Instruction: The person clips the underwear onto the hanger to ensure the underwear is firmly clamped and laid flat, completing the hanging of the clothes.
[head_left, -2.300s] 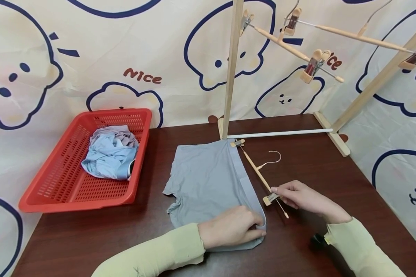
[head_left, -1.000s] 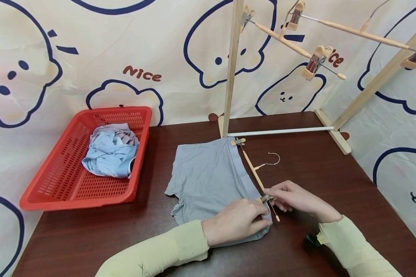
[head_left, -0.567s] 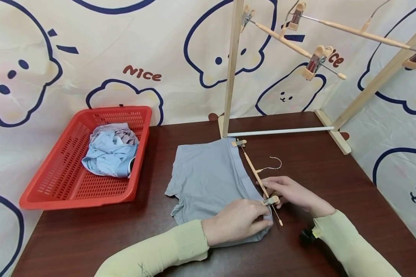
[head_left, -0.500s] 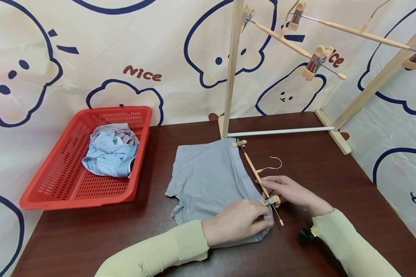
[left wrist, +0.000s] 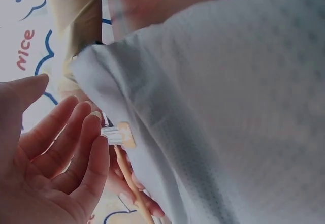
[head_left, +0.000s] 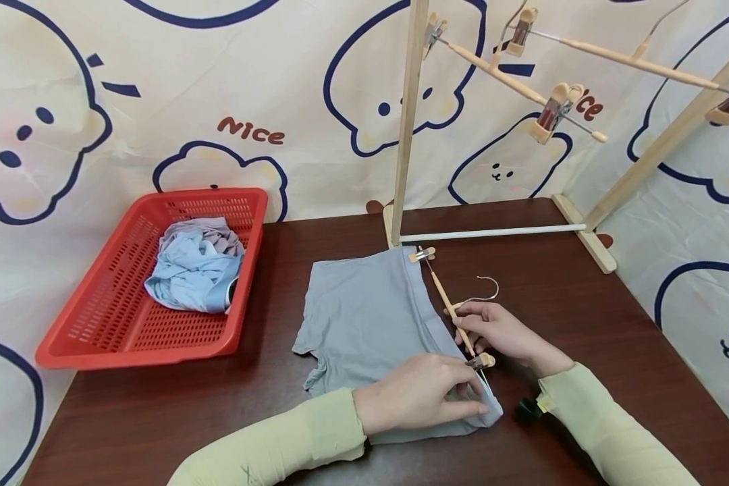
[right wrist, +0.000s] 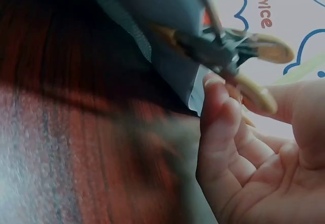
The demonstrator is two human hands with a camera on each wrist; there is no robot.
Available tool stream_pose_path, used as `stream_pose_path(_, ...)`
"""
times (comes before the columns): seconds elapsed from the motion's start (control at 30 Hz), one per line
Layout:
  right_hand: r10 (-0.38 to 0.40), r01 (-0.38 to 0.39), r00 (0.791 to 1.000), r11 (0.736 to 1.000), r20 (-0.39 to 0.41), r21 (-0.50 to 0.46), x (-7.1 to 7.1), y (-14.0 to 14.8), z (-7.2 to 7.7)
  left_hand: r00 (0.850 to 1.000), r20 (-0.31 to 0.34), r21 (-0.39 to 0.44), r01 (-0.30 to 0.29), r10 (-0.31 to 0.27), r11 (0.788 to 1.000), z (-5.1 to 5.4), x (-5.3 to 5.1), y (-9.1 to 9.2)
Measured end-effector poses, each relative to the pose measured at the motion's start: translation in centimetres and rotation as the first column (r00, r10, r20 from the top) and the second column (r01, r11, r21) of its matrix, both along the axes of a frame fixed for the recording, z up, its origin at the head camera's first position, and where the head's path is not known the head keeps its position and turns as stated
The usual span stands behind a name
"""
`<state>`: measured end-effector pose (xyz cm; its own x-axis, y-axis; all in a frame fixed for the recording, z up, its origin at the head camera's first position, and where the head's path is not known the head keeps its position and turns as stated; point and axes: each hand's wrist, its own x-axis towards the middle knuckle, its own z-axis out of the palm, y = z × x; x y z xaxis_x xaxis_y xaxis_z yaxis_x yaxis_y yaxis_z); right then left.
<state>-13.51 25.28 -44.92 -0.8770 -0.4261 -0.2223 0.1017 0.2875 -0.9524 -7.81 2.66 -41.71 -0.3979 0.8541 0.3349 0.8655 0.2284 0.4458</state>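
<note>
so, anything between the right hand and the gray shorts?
Yes: the hanger's wooden bar, gripped by the right hand, lies alongside the waistband of the gray shorts. Nothing else visible.

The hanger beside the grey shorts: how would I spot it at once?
On the dark brown table, find the grey shorts right of the red basket. The hanger runs along their waistband. Unlike the two higher hangers near the wooden posts, it is down beside cloth.

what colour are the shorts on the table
The shorts are greyish blue, seen best in the head view.
</note>
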Motion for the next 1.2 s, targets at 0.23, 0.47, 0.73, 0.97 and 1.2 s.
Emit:
stream_pose_path(0.23,-0.013,0.013,1.000,1.000,0.002,-0.022,0.1,0.0,0.1,0.999,0.034,-0.004,-0.019,0.019,1.000,-0.2,-0.4,-0.3)
stream_pose_path(0.47,-0.047,0.047,0.999,0.998,0.000,-0.034,0.2,0.1,0.2,0.995,0.086,0.044,-0.052,0.048,0.998,0.3,-2.1,-0.8)
stream_pose_path(0.73,-0.084,0.083,0.996,0.996,-0.026,-0.008,0.2,0.6,0.5,0.952,0.154,0.071,-0.279,0.266,0.958,2.6,-5.6,-2.6)
stream_pose_path(0.97,-0.107,0.107,0.994,0.994,-0.022,0.000,0.4,1.0,0.7,0.899,0.185,0.184,-0.429,0.397,0.884,5.1,-9.0,-3.6)
stream_pose_path(1.2,-0.126,0.126,0.992,0.992,-0.028,0.015,0.7,1.4,0.6,0.846,0.206,0.265,-0.532,0.492,0.804,8.4,-12.0,-3.4)
